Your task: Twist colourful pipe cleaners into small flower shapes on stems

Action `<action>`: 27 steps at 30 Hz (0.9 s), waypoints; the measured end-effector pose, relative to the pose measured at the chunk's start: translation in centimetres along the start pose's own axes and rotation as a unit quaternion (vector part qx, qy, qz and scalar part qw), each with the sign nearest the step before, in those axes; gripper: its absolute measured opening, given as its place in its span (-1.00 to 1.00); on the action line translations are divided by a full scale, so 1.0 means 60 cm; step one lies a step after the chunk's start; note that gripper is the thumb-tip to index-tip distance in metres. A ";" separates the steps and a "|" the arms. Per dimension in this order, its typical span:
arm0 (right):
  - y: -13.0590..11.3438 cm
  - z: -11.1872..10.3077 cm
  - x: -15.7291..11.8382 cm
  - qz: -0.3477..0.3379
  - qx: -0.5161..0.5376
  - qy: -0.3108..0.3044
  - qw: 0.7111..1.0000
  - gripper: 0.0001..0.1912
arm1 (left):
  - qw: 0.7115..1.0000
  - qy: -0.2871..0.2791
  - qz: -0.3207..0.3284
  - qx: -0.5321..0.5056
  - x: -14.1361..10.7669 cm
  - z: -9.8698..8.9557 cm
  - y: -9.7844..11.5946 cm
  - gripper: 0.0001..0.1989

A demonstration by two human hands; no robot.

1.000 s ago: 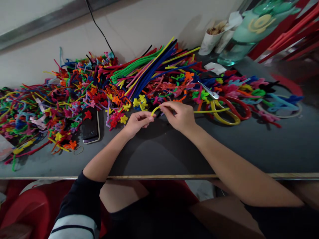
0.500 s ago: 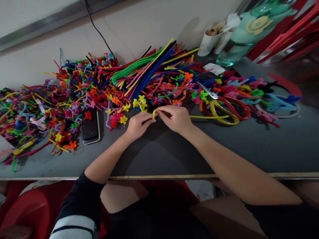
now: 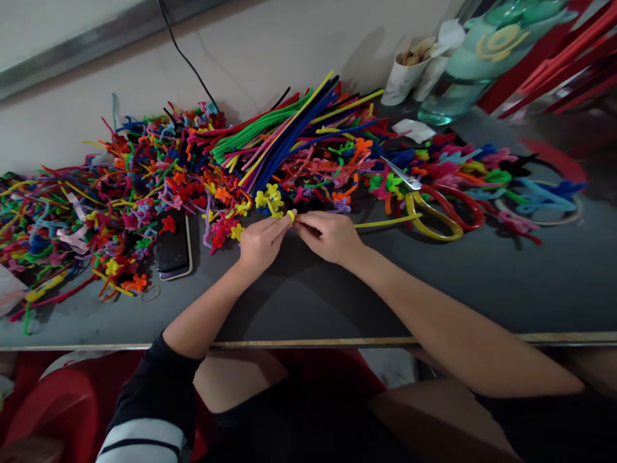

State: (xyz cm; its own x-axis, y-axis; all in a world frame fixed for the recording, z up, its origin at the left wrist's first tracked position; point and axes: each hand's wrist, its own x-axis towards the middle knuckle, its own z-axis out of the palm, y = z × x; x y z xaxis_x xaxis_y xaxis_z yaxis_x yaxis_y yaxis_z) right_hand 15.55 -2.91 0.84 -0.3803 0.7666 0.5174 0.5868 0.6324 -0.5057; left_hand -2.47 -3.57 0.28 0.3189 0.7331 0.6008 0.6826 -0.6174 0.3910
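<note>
Left hand (image 3: 259,244) pinches the curled end of a yellow pipe cleaner (image 3: 385,223) between thumb and fingers, and the right hand (image 3: 330,236) grasps the same strip, fingertips nearly meeting the other's. Beyond the right hand its straight length points toward the surface's right edge, reaching the scissors (image 3: 412,184); whether they touch, I cannot tell. Both hands are above the middle of the surface (image 3: 308,299), between its near edge and a heap of bent pipe cleaners (image 3: 130,180) along the far edge. Yellow flowers (image 3: 270,198) lie just past the fingertips. Toward the left edge, a phone (image 3: 171,252) bears a red flower (image 3: 168,224).
</note>
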 end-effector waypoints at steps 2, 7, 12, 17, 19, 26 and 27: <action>-0.002 0.000 0.000 0.001 0.005 0.006 1.000 -0.72 | 0.998 -0.020 0.017 0.057 -0.002 -0.003 -0.001 -0.72; -0.006 0.002 0.001 0.029 0.060 0.014 0.998 -0.75 | 0.992 -0.041 0.031 0.114 -0.003 -0.007 -0.003 -0.68; -0.011 0.007 0.004 0.081 0.131 0.036 0.987 -0.78 | 0.987 -0.046 0.061 0.142 -0.001 -0.005 -0.002 -0.69; -0.006 0.004 0.012 0.163 0.212 0.063 0.962 -0.76 | 0.988 -0.035 0.090 0.123 -0.002 -0.006 0.004 -0.69; 0.000 0.001 0.017 0.194 0.269 0.059 0.941 -0.74 | 0.990 -0.005 0.102 0.094 -0.001 -0.012 0.006 -0.69; 0.008 -0.003 0.022 0.237 0.487 -0.134 0.830 -0.74 | 0.988 0.036 0.133 0.069 0.012 -0.029 -0.012 -0.72; 0.008 -0.003 0.022 0.234 0.499 -0.160 0.819 -0.75 | 0.986 0.027 0.149 0.065 0.013 -0.028 -0.016 -0.72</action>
State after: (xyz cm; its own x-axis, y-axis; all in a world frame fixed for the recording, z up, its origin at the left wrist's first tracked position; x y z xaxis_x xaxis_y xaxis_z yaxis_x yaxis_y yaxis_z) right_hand 15.44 -1.64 1.39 -0.5420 0.8401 -0.0218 -0.0934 -0.0859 -0.9919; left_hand -3.99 -2.91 1.52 0.4859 0.5061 0.7126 0.6429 -0.7593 0.1009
